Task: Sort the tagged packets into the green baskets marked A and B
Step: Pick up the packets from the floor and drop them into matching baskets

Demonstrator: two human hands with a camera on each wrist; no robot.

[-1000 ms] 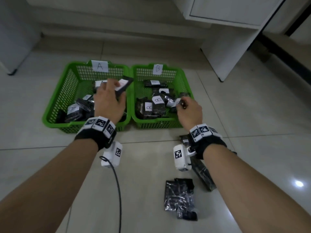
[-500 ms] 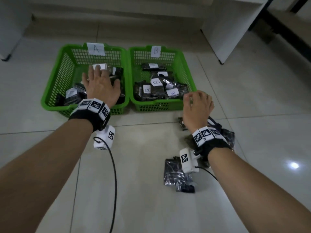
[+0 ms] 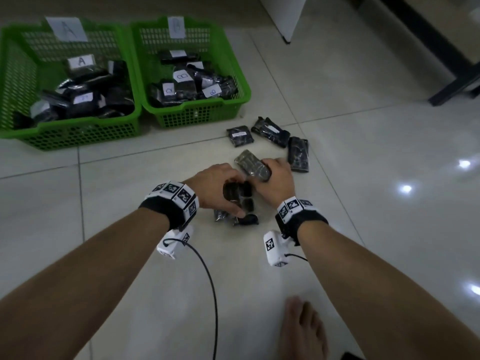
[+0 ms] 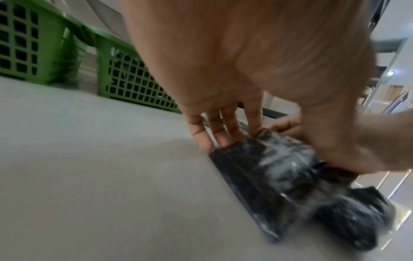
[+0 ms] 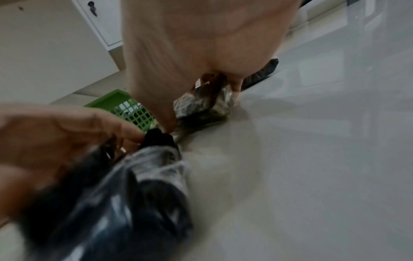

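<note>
On the floor (image 3: 363, 178) before baskets A (image 3: 78, 131) and B (image 3: 197, 115), we have left the baskets: our right hand (image 3: 275, 180) now grips a packet (image 3: 252, 166), our left hand (image 3: 218, 185) closes round another packet (image 3: 233, 203); three lie unsorted.

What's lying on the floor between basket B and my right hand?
In the head view, three black packets lie on the tiles between basket B and the right hand: one, a second, and a third nearest the hand.
</note>
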